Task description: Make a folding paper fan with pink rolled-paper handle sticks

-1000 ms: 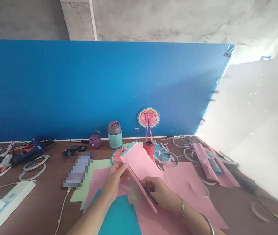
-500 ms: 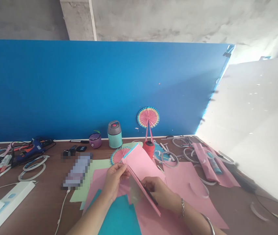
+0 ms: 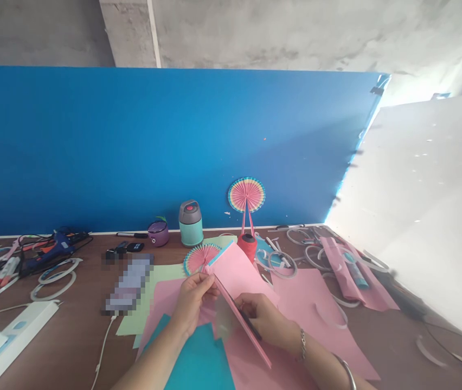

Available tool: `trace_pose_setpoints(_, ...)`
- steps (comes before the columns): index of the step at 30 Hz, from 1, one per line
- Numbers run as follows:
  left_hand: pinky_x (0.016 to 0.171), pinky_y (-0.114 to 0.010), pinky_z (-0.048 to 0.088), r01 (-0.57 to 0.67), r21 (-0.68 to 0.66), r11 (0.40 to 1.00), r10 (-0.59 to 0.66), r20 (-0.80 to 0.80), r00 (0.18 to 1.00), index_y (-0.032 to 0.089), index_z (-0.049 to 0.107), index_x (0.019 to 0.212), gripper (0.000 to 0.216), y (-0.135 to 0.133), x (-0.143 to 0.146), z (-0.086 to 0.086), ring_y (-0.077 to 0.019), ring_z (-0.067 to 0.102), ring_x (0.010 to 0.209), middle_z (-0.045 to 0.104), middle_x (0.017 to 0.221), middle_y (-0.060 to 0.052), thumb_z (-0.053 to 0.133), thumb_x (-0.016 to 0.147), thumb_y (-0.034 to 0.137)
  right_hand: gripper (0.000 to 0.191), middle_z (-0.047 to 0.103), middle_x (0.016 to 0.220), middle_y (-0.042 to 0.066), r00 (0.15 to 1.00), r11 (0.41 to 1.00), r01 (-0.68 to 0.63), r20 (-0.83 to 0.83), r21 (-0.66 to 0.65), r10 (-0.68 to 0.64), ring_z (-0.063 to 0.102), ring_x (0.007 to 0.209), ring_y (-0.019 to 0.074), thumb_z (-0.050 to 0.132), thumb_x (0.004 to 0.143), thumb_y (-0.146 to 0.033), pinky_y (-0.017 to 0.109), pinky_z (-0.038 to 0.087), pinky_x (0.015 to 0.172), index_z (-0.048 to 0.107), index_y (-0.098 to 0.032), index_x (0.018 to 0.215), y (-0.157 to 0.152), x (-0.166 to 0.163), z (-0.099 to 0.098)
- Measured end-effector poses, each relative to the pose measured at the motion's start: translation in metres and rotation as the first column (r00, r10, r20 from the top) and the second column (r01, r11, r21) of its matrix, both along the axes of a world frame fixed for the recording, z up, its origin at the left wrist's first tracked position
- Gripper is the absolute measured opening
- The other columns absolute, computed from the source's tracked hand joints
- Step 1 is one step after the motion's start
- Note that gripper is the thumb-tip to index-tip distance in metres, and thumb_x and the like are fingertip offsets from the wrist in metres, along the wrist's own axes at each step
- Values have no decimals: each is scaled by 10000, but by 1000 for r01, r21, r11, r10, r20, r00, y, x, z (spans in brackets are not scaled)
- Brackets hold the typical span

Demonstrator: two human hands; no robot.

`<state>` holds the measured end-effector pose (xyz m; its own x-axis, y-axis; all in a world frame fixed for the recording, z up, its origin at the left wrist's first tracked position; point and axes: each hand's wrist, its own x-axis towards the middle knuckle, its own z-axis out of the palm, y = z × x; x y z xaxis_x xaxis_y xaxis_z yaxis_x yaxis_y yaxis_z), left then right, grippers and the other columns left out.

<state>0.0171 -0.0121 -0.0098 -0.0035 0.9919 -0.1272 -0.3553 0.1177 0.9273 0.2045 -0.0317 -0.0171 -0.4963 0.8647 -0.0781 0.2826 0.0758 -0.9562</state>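
Pink folded paper point(image 3: 237, 271) was pinched by the left hand point(image 3: 192, 303) above the tabletop's point(image 3: 72, 336) near edge. The right hand point(image 3: 271, 322) gripped scissors point(image 3: 249, 324).

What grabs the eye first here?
The big blue board fills the back, with a striped paper fan low against it near the centre. In front, the left hand pinches a folded pink sheet while the right hand holds a dark tool at its edge.
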Motion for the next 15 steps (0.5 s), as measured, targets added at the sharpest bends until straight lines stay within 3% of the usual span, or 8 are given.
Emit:
trace_pose_setpoints(6,530,-216,475,3,0,1000,-3,38,999,152,599,703,309,1,-4,3,-115,595,562,617,609,1,739,658,423,304,477,545,-66,1000,1000,4,-12,-21,-5,372,445,52,437,577,-91,165,284,402,629,-152,805,0,-1,1)
trace_pose_setpoints(15,553,-213,478,13,10,1000,-13,23,1000,147,609,698,304,1,-4,-1,-115,590,604,609,626,2,744,656,416,287,484,545,-68,999,999,1,-35,-36,-2,378,433,48,429,582,-100,167,289,394,607,-148,803,-2,-3,0)
